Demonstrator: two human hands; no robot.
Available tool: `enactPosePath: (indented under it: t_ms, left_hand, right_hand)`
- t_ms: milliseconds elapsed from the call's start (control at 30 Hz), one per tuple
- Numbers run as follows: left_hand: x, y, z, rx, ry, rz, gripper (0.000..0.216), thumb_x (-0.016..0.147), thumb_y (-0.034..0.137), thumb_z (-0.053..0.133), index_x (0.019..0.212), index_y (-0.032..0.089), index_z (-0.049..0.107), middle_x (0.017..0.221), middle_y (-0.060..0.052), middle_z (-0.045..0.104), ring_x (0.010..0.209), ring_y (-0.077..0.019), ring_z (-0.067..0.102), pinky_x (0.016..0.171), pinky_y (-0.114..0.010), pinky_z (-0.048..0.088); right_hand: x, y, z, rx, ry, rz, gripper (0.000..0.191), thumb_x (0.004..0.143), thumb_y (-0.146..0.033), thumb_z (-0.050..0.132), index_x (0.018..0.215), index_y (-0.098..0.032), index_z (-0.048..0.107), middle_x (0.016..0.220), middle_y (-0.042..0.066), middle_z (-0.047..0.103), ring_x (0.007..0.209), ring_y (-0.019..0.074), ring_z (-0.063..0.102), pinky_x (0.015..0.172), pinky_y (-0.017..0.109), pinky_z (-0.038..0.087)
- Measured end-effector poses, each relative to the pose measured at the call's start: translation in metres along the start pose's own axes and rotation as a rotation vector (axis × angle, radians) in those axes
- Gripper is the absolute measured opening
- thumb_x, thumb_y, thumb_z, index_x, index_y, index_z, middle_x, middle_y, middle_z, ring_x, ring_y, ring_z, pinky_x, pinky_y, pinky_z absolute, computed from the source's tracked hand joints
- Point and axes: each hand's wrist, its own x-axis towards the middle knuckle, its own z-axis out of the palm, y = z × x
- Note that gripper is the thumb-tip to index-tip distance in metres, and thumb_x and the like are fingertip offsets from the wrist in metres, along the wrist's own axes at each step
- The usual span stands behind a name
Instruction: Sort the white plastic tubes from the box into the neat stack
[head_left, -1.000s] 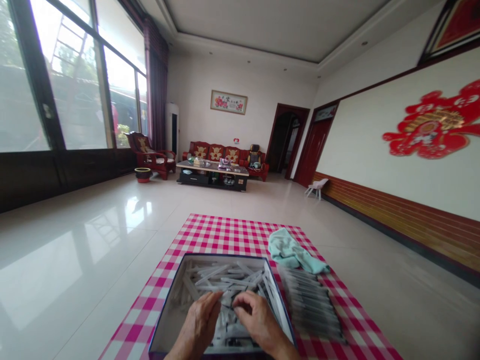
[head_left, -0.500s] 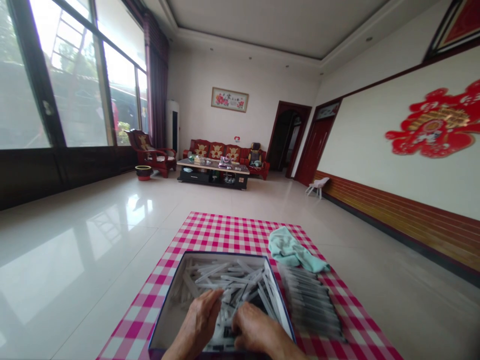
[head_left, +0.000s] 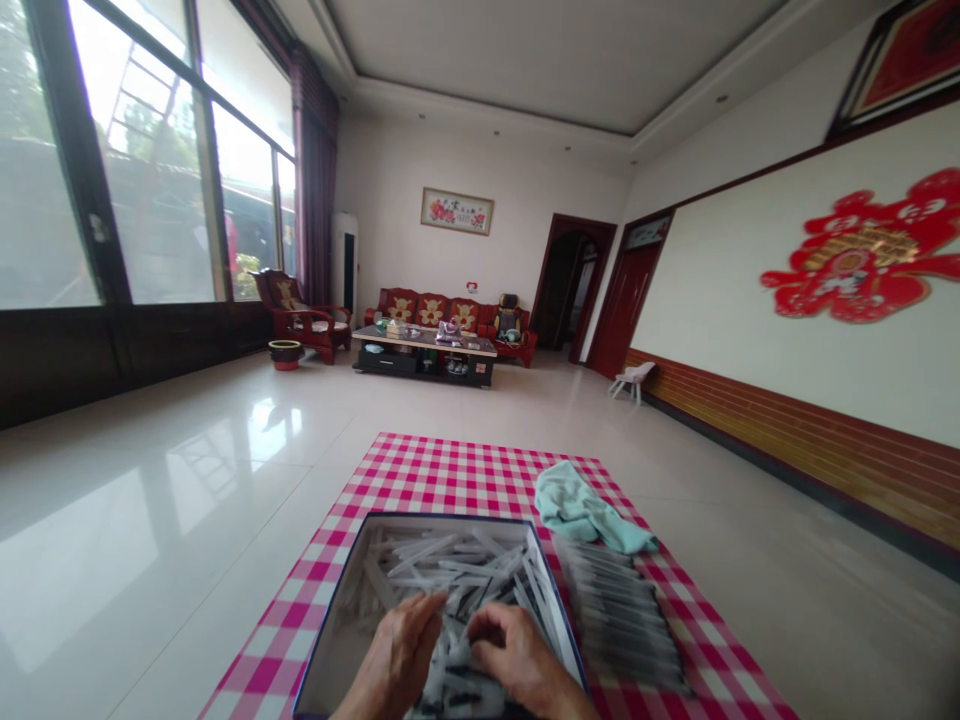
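Right hand [head_left: 517, 650] lifted slightly off the pile since the earlier frame; its grip is curled, and whether it holds anything we cannot tell. Left to right, we list: left hand [head_left: 397, 660], grip released, fingers laid flat on the white sticks [head_left: 457, 580], seemingly steadying them; open blue-edged box [head_left: 450, 518], confining the heap, on pink-checked cloth [head_left: 420, 480] over tile floor [head_left: 150, 520]; teal towel [head_left: 585, 510]; blurred row of packets [head_left: 619, 620], aligned beside the box, apart from the loose heap.

A spacious home living room, red wooden sofa [head_left: 431, 310], coffee table [head_left: 424, 343], framed wall picture [head_left: 457, 211], glossy tiled floor [head_left: 187, 480]
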Motion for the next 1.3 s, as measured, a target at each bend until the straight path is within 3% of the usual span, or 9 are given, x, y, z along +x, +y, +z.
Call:
enactPosePath:
  t_ms: [133, 333, 700, 767, 900, 1000, 1167, 1300]
  left_hand:
    - [0.0, -0.001, 0.001, 0.03, 0.017, 0.065, 0.03, 0.096, 0.035, 0.036, 0.103, 0.023, 0.062, 0.072, -0.002, 0.068, 0.064, -0.0119, 0.067, 0.062, -0.018, 0.054]
    - [-0.008, -0.005, 0.003, 0.084, 0.038, 0.141, 0.028, 0.096, 0.033, 0.037, 0.11, 0.024, 0.059, 0.087, -0.005, 0.071, 0.077, -0.0141, 0.07, 0.07, -0.021, 0.056]
    - [-0.016, -0.011, 0.008, 0.113, 0.046, 0.173, 0.025, 0.093, 0.03, 0.042, 0.112, 0.024, 0.057, 0.091, -0.004, 0.071, 0.083, -0.0158, 0.07, 0.073, -0.023, 0.056]
    - [-0.01, -0.005, 0.004, 0.107, -0.011, 0.15, 0.024, 0.092, 0.026, 0.043, 0.11, 0.024, 0.059, 0.09, -0.004, 0.071, 0.081, -0.0159, 0.07, 0.071, -0.022, 0.055]
    - [0.002, 0.01, -0.005, 0.067, -0.243, 0.043, 0.027, 0.088, 0.018, 0.042, 0.102, 0.023, 0.063, 0.078, -0.002, 0.07, 0.068, -0.0134, 0.067, 0.062, -0.018, 0.052]
    - [0.006, 0.015, -0.008, 0.05, -0.3, 0.021, 0.028, 0.087, 0.016, 0.039, 0.097, 0.022, 0.065, 0.072, -0.002, 0.068, 0.066, -0.0141, 0.067, 0.061, -0.019, 0.052]
    - [0.001, 0.011, -0.006, 0.059, -0.162, 0.08, 0.029, 0.091, 0.023, 0.037, 0.097, 0.023, 0.065, 0.071, -0.003, 0.069, 0.062, -0.014, 0.067, 0.059, -0.019, 0.053]
    - [0.001, 0.011, -0.007, 0.09, -0.121, 0.136, 0.03, 0.094, 0.028, 0.034, 0.097, 0.024, 0.064, 0.073, -0.003, 0.069, 0.062, -0.0127, 0.066, 0.059, -0.018, 0.053]
  right_hand:
    - [-0.001, -0.002, 0.001, 0.128, 0.084, -0.029, 0.021, 0.075, -0.02, 0.053, 0.089, -0.019, 0.068, 0.079, 0.002, 0.068, 0.072, 0.0168, 0.062, 0.065, 0.023, 0.047]
    - [-0.003, -0.002, 0.004, 0.189, 0.178, -0.047, 0.023, 0.081, -0.025, 0.051, 0.096, -0.02, 0.068, 0.086, 0.004, 0.069, 0.073, 0.018, 0.062, 0.067, 0.026, 0.05]
    - [-0.005, -0.011, 0.004, 0.135, 0.186, -0.087, 0.02, 0.079, -0.021, 0.053, 0.09, -0.02, 0.07, 0.087, 0.004, 0.068, 0.078, 0.0184, 0.062, 0.071, 0.026, 0.049]
    - [-0.006, -0.014, 0.003, 0.115, 0.188, -0.106, 0.02, 0.079, -0.019, 0.053, 0.089, -0.02, 0.07, 0.086, 0.004, 0.068, 0.079, 0.0185, 0.063, 0.073, 0.026, 0.049]
    - [-0.006, -0.016, 0.004, 0.079, 0.197, -0.15, 0.02, 0.079, -0.017, 0.052, 0.086, -0.02, 0.07, 0.084, 0.004, 0.068, 0.08, 0.0185, 0.063, 0.075, 0.026, 0.048]
    - [-0.005, -0.014, 0.005, 0.064, 0.202, -0.163, 0.02, 0.078, -0.016, 0.052, 0.085, -0.02, 0.07, 0.083, 0.004, 0.068, 0.08, 0.0186, 0.063, 0.075, 0.026, 0.048]
    - [-0.004, -0.005, 0.009, 0.139, 0.18, -0.071, 0.019, 0.076, -0.02, 0.054, 0.091, -0.019, 0.066, 0.082, 0.003, 0.069, 0.074, 0.0178, 0.063, 0.067, 0.025, 0.049]
    - [-0.002, 0.002, 0.012, 0.223, 0.146, -0.011, 0.015, 0.078, -0.026, 0.054, 0.086, -0.019, 0.064, 0.075, 0.002, 0.067, 0.068, 0.0167, 0.061, 0.061, 0.024, 0.049]
